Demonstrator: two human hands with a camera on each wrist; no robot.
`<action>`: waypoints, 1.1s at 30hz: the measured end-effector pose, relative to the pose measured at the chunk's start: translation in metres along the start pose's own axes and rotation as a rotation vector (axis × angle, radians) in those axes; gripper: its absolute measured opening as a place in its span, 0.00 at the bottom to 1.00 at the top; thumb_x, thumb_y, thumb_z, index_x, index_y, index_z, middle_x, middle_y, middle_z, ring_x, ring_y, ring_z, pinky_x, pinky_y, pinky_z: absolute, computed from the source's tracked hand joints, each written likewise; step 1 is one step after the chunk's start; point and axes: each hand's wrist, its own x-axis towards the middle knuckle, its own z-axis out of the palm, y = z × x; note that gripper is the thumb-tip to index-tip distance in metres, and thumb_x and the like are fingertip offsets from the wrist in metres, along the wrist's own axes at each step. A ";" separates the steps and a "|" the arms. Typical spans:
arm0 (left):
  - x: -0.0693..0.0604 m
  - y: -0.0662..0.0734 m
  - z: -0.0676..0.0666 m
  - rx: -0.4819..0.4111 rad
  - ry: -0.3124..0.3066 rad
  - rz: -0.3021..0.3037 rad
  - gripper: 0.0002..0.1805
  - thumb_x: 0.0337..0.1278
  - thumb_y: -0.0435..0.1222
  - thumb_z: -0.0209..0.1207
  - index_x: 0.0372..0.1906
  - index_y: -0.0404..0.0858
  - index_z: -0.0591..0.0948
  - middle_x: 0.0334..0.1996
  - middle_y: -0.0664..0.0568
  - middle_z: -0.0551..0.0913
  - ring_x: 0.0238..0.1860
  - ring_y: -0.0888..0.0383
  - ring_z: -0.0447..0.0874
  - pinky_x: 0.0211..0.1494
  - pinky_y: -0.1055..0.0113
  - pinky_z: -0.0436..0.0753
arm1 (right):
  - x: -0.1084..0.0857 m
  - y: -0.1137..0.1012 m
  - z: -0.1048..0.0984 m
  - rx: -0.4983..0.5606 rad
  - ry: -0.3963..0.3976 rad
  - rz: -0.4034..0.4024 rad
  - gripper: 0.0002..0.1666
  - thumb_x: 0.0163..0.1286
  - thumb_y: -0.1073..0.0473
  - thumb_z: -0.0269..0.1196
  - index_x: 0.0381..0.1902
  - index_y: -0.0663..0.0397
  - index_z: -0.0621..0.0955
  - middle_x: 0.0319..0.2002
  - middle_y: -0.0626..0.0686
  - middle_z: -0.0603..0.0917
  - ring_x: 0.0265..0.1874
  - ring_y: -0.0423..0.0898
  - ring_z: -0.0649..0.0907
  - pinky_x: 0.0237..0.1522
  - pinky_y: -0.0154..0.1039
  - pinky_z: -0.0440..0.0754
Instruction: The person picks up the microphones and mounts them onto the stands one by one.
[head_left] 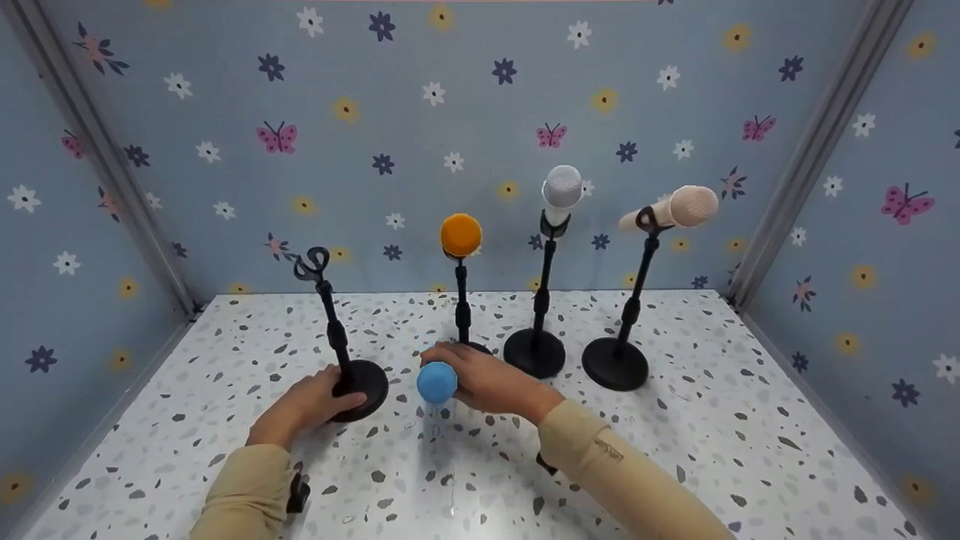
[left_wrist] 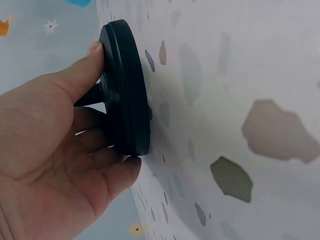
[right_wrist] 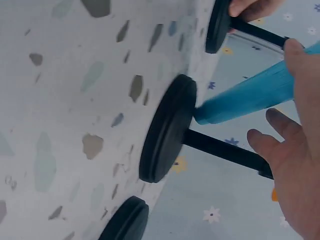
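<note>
At the left, my left hand (head_left: pixel 306 405) grips the round black base of a microphone stand (head_left: pixel 336 334), whose clip at the top is empty. In the left wrist view the thumb lies on the upper face of the base (left_wrist: pixel 125 85), with the fingers curled around its side. My right hand (head_left: pixel 499 381) holds a blue microphone (head_left: pixel 436 382) in the middle, its round head facing the head camera. The right wrist view shows the blue handle (right_wrist: pixel 250 95) between thumb and fingers. Behind this hand stands a black stand carrying an orange microphone (head_left: pixel 460 235).
Two more black stands rise to the right, one with a white microphone (head_left: pixel 562 187) and one with a beige microphone (head_left: pixel 691 206). The speckled white tabletop (head_left: pixel 705 450) is bounded by flower-patterned walls (head_left: pixel 480 97) at the back and both sides.
</note>
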 end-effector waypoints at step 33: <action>-0.027 0.097 0.067 0.041 -0.202 0.312 0.38 0.63 0.50 0.67 0.69 0.29 0.73 0.74 0.40 0.65 0.67 0.38 0.72 0.69 0.43 0.70 | -0.063 -0.019 -0.089 0.321 0.239 0.275 0.31 0.71 0.61 0.68 0.69 0.54 0.71 0.64 0.50 0.79 0.62 0.47 0.79 0.62 0.48 0.78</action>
